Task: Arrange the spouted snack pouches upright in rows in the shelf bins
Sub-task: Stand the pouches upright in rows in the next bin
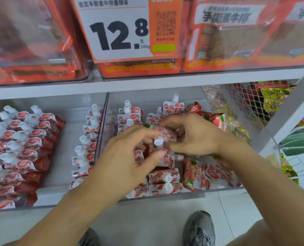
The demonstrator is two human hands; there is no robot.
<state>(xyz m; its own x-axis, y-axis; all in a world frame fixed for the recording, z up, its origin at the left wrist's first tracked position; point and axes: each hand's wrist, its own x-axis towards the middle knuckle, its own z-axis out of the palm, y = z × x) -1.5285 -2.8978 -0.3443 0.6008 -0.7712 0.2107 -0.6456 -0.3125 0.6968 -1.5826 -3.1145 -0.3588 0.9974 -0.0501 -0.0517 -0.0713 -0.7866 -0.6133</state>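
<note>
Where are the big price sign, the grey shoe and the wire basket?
price sign [119, 29], head view, on its white face by the numbers.
grey shoe [200, 229], head view, on its upper.
wire basket [245, 96], head view, on its mesh wall.

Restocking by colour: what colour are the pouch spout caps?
White, clearest in the head view on the held pouch's cap.

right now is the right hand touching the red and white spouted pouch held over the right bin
Touching. The head view shows the right hand with fingertips curled onto the red and white spouted pouch, which the left hand also grips.
</note>
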